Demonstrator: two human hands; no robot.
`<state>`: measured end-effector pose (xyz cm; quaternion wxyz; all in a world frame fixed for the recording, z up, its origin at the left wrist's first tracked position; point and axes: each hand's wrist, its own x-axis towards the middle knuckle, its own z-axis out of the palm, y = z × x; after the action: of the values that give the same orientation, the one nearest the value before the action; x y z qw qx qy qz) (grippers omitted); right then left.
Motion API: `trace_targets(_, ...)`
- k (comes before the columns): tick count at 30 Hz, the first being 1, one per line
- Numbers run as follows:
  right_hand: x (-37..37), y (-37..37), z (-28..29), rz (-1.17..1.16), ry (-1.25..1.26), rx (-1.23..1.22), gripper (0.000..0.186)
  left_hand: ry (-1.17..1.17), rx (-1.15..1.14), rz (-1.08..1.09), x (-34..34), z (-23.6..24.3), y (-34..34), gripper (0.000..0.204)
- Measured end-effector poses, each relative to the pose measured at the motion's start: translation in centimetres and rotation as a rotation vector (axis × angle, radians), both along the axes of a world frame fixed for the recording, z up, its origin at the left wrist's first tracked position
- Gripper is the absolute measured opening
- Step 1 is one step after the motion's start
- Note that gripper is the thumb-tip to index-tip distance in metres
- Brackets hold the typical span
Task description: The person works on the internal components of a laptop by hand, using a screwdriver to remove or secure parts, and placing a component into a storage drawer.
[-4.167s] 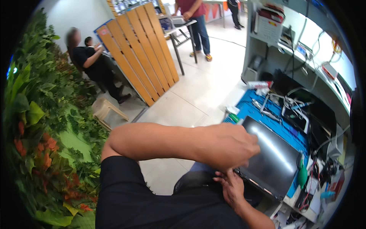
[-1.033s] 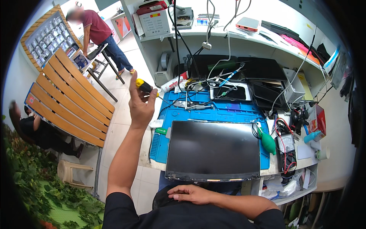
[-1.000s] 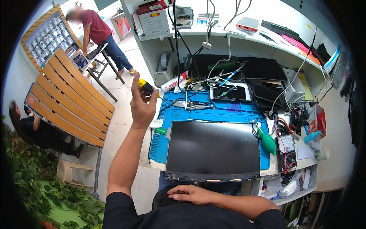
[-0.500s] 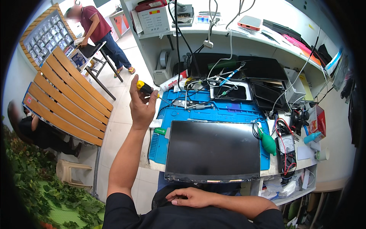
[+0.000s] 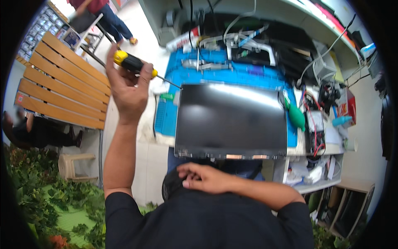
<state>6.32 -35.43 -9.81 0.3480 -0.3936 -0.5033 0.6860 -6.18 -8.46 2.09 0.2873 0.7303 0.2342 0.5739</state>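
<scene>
On blue mat (image 5: 166,118): glossy rectangular screen (image 5: 231,120); left fingers (image 5: 145,76) grip thin-shafted screwdriver (image 5: 132,64).

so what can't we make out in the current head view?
- Screwdriver tip, head view: too small and blurred to tell whether it touches the dark panel.
- Middle of the blue mat, head view: hidden by the panel.
- Standing person's head, head view: cut off by the top edge.
- Meter reading, head view: blurred.
</scene>
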Motion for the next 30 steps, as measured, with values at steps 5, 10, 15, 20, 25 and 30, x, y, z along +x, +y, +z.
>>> trace_targets(5, -0.4, -0.6, 0.3, -0.095, 0.145, -0.158, 0.078, 0.053, -0.048, -0.108, -3.3, 1.6, -7.3, 0.092)
trace_targets(10, -0.4, -0.8, 0.2, -0.146, 0.327, -0.247, 0.086, 0.059, -0.066, -0.183, -5.2, 0.3, -10.8, 0.1)
trace_targets(15, 0.1, -0.7, 1.1, -0.125, 0.338, -0.291, 0.084, 0.143, -0.043, -0.216, -6.2, -0.6, -12.4, 0.103)
trace_targets(20, 0.2, -0.8, 0.7, -0.126, 0.331, -0.28, 0.087, 0.195, -0.02, -0.254, -6.0, -1.4, -12.6, 0.103)
trace_targets(25, 0.3, -0.9, 0.6, -0.123, 0.331, -0.286, 0.088, 0.209, -0.011, -0.286, -5.7, -1.6, -12.6, 0.102)
trace_targets(30, 0.2, -0.9, 0.3, -0.119, 0.341, -0.273, 0.088, 0.239, -0.003, -0.309, -5.7, -1.6, -12.7, 0.102)
